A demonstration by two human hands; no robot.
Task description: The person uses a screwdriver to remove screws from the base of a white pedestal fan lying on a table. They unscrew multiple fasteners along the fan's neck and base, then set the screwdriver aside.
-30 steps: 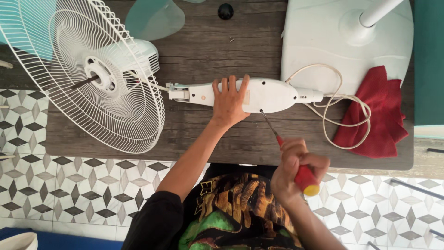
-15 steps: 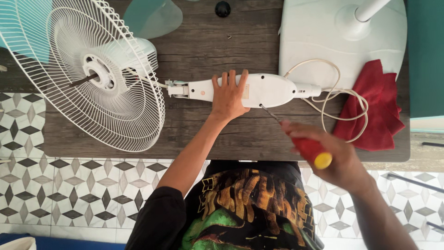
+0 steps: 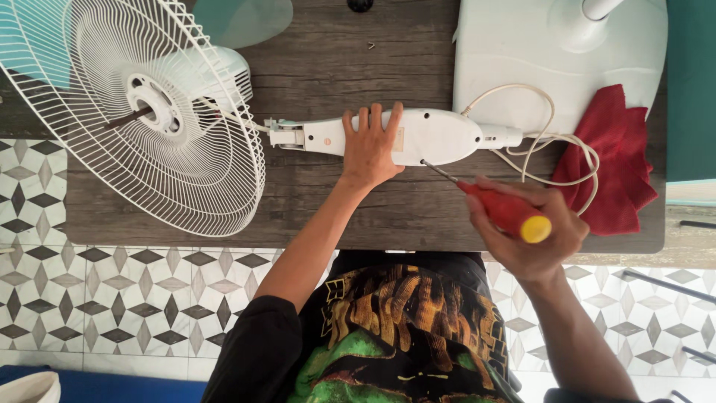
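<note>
Right hand (image 3: 531, 227) nearest us, fingers wrapped tight round the red screwdriver (image 3: 501, 209), yellow cap toward the body, metal tip touching the lower edge of the white fan housing (image 3: 429, 136). That housing lies flat mid-table. Left hand (image 3: 371, 143) presses on it, fingers slightly spread. Leftward, the wire fan grille (image 3: 142, 119). Farther right: white cord (image 3: 556, 142), red cloth (image 3: 615, 160), white fan base (image 3: 522, 52) on the wooden table (image 3: 335, 60).

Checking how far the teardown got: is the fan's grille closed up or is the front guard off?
Front guard off: the rear grille lies open on the table, its bare motor shaft exposed.
</note>
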